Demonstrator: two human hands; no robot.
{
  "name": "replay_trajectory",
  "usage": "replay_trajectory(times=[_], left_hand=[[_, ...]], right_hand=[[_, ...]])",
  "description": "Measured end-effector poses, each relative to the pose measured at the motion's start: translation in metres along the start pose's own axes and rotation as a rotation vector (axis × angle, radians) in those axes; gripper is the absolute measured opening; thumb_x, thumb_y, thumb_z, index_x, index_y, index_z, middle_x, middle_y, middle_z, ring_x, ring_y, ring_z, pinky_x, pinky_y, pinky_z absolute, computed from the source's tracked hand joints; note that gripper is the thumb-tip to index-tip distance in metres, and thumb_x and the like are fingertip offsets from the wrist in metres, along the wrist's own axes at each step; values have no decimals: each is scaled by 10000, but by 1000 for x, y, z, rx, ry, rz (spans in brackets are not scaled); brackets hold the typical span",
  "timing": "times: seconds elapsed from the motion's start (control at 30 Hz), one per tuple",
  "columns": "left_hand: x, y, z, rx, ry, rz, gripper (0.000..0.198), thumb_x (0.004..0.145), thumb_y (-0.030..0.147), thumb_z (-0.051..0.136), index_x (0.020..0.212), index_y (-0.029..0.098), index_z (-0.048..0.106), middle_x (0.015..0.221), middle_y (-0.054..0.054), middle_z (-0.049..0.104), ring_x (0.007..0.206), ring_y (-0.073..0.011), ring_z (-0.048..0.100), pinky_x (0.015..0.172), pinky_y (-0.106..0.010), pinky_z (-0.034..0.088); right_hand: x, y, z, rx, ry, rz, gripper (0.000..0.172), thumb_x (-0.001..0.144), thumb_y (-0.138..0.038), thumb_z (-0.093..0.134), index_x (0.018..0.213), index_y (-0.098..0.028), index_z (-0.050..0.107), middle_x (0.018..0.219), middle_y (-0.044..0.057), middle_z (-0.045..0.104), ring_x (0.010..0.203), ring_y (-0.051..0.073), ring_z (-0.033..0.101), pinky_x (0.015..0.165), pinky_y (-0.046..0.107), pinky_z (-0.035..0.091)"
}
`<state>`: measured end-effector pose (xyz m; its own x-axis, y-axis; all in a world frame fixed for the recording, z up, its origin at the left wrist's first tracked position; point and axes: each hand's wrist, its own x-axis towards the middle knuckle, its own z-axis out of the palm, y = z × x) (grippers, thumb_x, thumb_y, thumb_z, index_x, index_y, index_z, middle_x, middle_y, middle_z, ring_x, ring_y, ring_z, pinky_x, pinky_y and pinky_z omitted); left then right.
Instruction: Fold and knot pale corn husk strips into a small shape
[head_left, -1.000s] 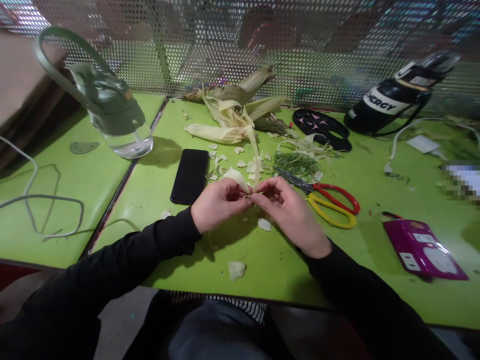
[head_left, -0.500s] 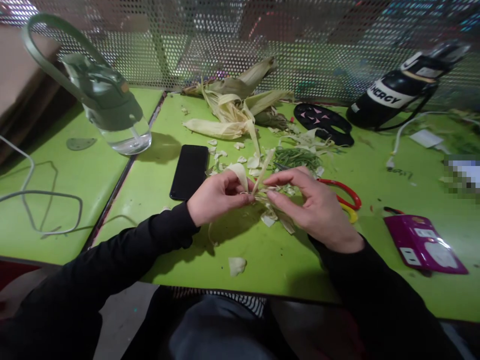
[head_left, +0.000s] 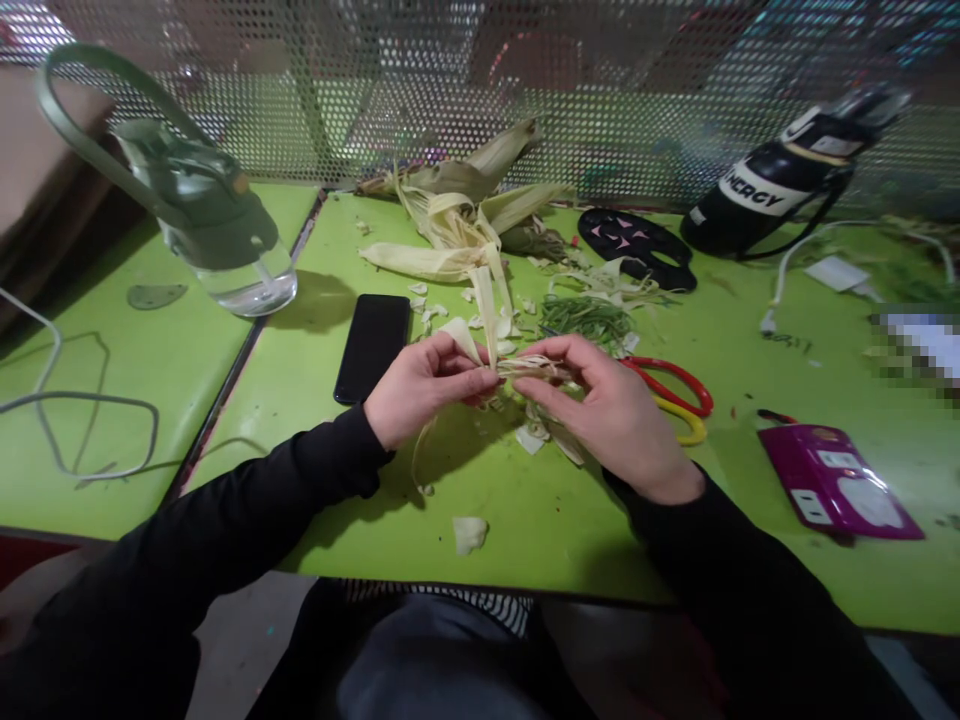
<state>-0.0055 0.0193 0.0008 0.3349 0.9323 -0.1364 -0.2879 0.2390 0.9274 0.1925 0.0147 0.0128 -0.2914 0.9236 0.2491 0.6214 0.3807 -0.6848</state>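
Note:
Pale corn husk strips (head_left: 487, 310) are pinched between the thumb and fingers of my left hand (head_left: 431, 385), with one strip standing up and another curling over the fingers. My right hand (head_left: 596, 410) curves round the other side of a bundle of thin husk strands (head_left: 536, 368), thumb below and index finger above. Its other fingers are partly hidden. Beyond my hands lies a pile of dry corn husks (head_left: 457, 235). Shredded green strands (head_left: 589, 320) rest just past my right hand, beside scissors with red and yellow handles (head_left: 675, 385), partly covered by that hand.
A black phone (head_left: 373, 347) lies left of my hands. A green water bottle (head_left: 217, 220) stands farther left, and a black bottle (head_left: 772, 190) stands at the back right. A black palette-like piece (head_left: 637, 248), a purple packet (head_left: 840, 480) and husk scraps (head_left: 470, 535) lie on the green table.
My right hand has moved closer to my left and closed in round the strands. The upright husk strip now leans slightly left instead of right. The view has shifted slightly.

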Motion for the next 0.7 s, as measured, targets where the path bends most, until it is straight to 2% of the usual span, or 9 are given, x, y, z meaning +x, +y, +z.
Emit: replay_trajectory(times=[0.1, 0.2, 0.27, 0.3, 0.4, 0.53, 0.63, 0.7], left_hand=[[1, 0, 1, 31, 80, 20, 178, 736, 98, 742, 854, 104, 609, 667, 16, 680, 613, -74, 644, 608, -191, 521], [1, 0, 3, 11, 137, -20, 156, 754, 88, 725, 851, 106, 603, 663, 15, 688, 600, -76, 655, 591, -187, 528], [0, 0, 4, -36, 169, -42, 153, 762, 96, 724, 842, 114, 595, 661, 18, 690, 611, -84, 669, 596, -190, 538], [0, 0, 4, -66, 182, -47, 154, 763, 98, 725, 840, 119, 593, 665, 19, 693, 623, -86, 677, 605, -191, 544], [-1, 1, 4, -145, 203, -49, 155, 763, 92, 725, 848, 125, 600, 697, 15, 708, 661, -83, 686, 636, -186, 553], [-2, 1, 4, -135, 207, -60, 166, 750, 108, 741, 856, 127, 615, 728, 11, 712, 661, -78, 676, 600, -169, 532], [-2, 1, 5, -103, 179, -58, 175, 743, 121, 747, 864, 125, 621, 729, 6, 712, 660, -84, 678, 562, -159, 508], [-2, 0, 5, -103, 145, -63, 177, 738, 116, 749, 865, 117, 626, 715, 2, 712, 643, -83, 675, 559, -160, 507]], right_hand=[[-2, 2, 1, -274, 156, -208, 105, 878, -316, 645, 902, -216, 663, 893, 63, 700, 823, 231, 641, 714, 386, 515], [-4, 2, 2, -578, 327, -446, 98, 860, -272, 668, 937, -224, 706, 967, 79, 737, 900, 284, 626, 751, 450, 491], [-5, -1, 2, -641, 367, -539, 124, 845, -241, 687, 963, -214, 712, 958, 73, 749, 870, 271, 626, 721, 432, 492], [-5, -2, 3, -587, 330, -553, 107, 848, -223, 683, 950, -198, 707, 918, 70, 750, 826, 244, 629, 694, 402, 499], [-4, -7, 6, -295, 135, -497, 48, 878, -199, 645, 867, -173, 683, 794, 49, 722, 721, 173, 627, 643, 326, 513], [-4, -5, 12, -75, -21, -272, 122, 910, -274, 604, 849, -211, 688, 777, 17, 712, 680, 152, 633, 623, 303, 507], [-4, -1, 14, 32, 27, -68, 168, 908, -352, 602, 944, -209, 683, 771, 16, 691, 633, 139, 607, 554, 277, 485], [-4, 0, 14, 124, 69, 29, 314, 862, -401, 661, 1114, -214, 651, 785, 11, 676, 624, 137, 592, 536, 270, 487]])
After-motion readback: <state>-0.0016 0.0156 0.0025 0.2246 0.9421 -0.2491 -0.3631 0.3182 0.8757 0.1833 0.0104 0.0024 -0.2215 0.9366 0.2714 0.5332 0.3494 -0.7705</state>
